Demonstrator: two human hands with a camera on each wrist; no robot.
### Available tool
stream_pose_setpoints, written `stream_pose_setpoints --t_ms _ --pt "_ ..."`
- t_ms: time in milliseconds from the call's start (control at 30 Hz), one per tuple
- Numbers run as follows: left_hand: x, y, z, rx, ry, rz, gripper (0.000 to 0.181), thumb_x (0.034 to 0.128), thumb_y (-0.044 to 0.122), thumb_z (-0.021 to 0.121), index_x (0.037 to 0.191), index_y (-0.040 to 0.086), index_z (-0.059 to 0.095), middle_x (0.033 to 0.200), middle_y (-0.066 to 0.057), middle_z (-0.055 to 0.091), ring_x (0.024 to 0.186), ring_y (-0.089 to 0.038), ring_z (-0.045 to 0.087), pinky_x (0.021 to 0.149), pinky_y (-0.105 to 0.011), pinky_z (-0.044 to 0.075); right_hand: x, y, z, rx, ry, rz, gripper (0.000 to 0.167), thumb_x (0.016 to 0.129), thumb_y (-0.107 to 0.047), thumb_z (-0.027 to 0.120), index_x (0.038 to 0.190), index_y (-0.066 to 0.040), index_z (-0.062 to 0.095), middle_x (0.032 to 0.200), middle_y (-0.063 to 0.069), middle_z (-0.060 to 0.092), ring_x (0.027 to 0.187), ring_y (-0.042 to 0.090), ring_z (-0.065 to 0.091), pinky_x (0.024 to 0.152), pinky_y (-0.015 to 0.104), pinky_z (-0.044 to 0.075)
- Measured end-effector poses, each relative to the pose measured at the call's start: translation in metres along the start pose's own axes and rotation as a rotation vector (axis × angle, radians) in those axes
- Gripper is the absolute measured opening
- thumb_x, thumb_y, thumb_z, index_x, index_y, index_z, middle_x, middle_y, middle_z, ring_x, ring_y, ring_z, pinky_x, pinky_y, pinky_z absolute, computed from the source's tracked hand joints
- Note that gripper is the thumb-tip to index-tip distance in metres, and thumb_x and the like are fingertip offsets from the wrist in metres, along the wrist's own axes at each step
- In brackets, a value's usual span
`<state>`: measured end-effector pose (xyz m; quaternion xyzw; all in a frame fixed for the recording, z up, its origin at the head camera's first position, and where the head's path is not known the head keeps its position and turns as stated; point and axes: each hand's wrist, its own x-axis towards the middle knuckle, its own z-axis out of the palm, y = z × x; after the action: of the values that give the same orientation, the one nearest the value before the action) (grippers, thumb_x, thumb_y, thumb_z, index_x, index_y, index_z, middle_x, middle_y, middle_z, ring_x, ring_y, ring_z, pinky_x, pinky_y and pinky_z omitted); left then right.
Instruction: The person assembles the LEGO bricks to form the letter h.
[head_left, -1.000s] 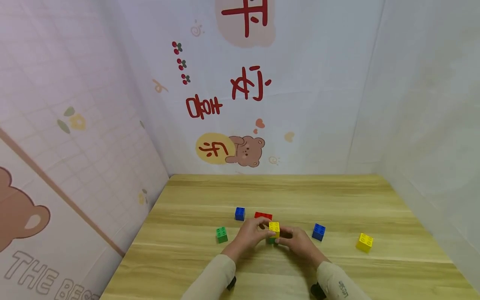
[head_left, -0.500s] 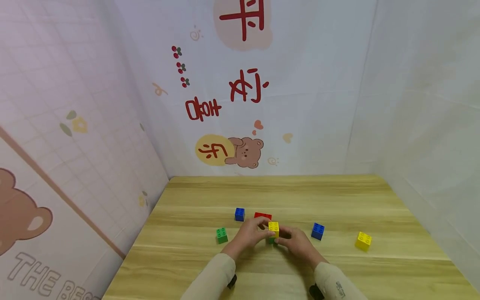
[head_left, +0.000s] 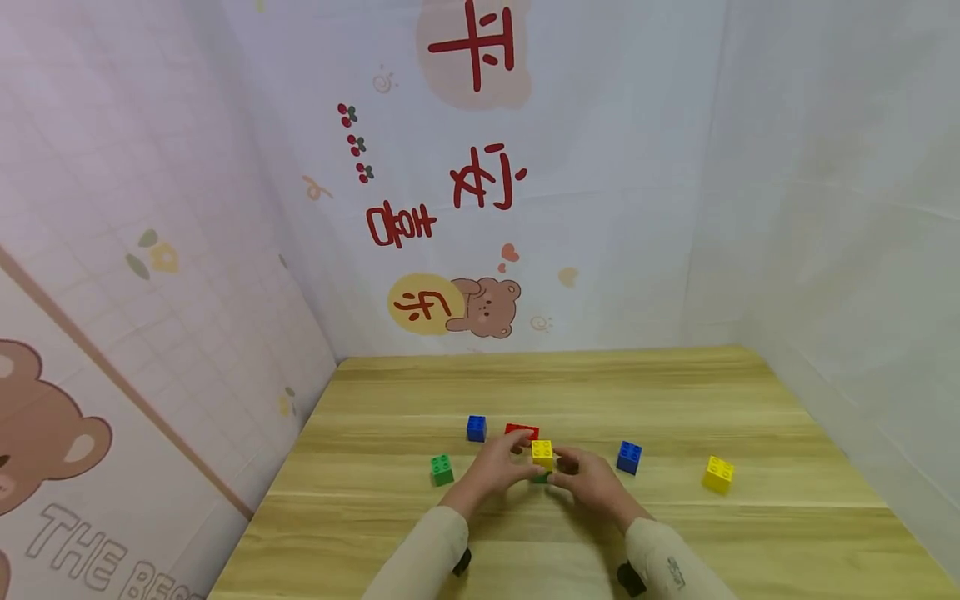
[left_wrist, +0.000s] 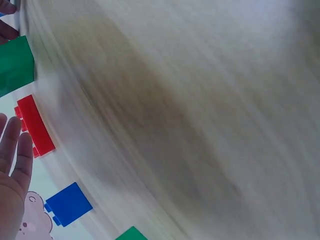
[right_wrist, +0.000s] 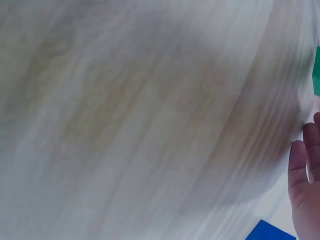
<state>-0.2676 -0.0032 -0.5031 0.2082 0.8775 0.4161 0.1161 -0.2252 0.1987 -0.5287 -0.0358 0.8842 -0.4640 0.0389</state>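
Observation:
At the table's middle a yellow toy brick sits on top of a green brick. My left hand is at the left of this pair, with the thumb at the yellow brick's lower front and the forefinger at its back left. From the right, my right hand holds the lower, green brick, its thumb at the front and its fingers partly hidden behind. The left wrist view catches the green brick's side and a red brick behind; in the right wrist view, fingers appear at the edge.
Behind the left hand lies the partly covered red brick. A blue brick and a loose green brick lie to the left; another blue brick and a yellow brick lie to the right. Printed cloth walls enclose the wooden table.
The head view has shifted slightly, moving the scene a little left. My left forefinger has lifted slightly beside the yellow brick. The stacked bricks and right hand stay almost still.

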Motion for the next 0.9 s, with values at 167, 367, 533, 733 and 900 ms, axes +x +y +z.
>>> stream_pose_setpoints --t_ms 167,367,533,733,900 --pt "-0.005 -0.004 -0.004 -0.023 0.001 -0.037 0.076 0.0844 0.048 0.077 0.147 0.015 0.049 0.132 -0.005 0.061 0.121 -0.028 0.055 0.098 -0.051 0.047 -0.003 0.002 -0.003 -0.039 0.005 0.036 0.051 0.088 -0.027 0.077 0.132 -0.004 0.062 0.119 0.013 0.068 0.107 0.03 0.063 0.092 0.052 0.051" --pt "-0.005 -0.001 -0.015 -0.042 0.042 -0.044 0.077 0.0853 0.05 0.075 0.148 0.014 0.047 0.136 -0.009 0.058 0.126 -0.033 0.052 0.102 -0.055 0.042 -0.002 -0.004 -0.008 -0.064 0.071 -0.007 0.043 0.092 -0.024 0.073 0.13 -0.004 0.064 0.115 0.011 0.069 0.104 0.031 0.065 0.086 0.05 0.053" --pt "-0.002 0.009 -0.023 -0.018 0.067 -0.026 0.077 0.0858 0.05 0.074 0.148 0.014 0.047 0.138 -0.01 0.057 0.124 -0.034 0.053 0.1 -0.053 0.046 -0.003 -0.018 -0.027 -0.089 0.155 -0.052 0.044 0.093 -0.022 0.072 0.131 -0.004 0.063 0.113 0.01 0.07 0.101 0.028 0.066 0.081 0.044 0.056" --pt "0.006 0.036 -0.036 -0.014 0.106 0.03 0.075 0.0872 0.053 0.071 0.149 0.019 0.046 0.141 -0.007 0.055 0.128 -0.029 0.051 0.1 -0.052 0.046 -0.003 -0.035 -0.066 -0.099 0.296 -0.126 0.044 0.096 -0.022 0.068 0.135 -0.003 0.059 0.117 0.016 0.068 0.102 0.031 0.065 0.08 0.046 0.056" --pt "0.014 0.057 -0.039 0.008 0.111 0.05 0.072 0.0893 0.05 0.07 0.15 0.022 0.044 0.142 -0.004 0.054 0.131 -0.026 0.049 0.102 -0.051 0.044 -0.009 -0.03 -0.093 -0.121 0.412 -0.13 0.044 0.097 -0.023 0.066 0.135 -0.001 0.058 0.118 0.02 0.067 0.103 0.035 0.064 0.08 0.048 0.055"
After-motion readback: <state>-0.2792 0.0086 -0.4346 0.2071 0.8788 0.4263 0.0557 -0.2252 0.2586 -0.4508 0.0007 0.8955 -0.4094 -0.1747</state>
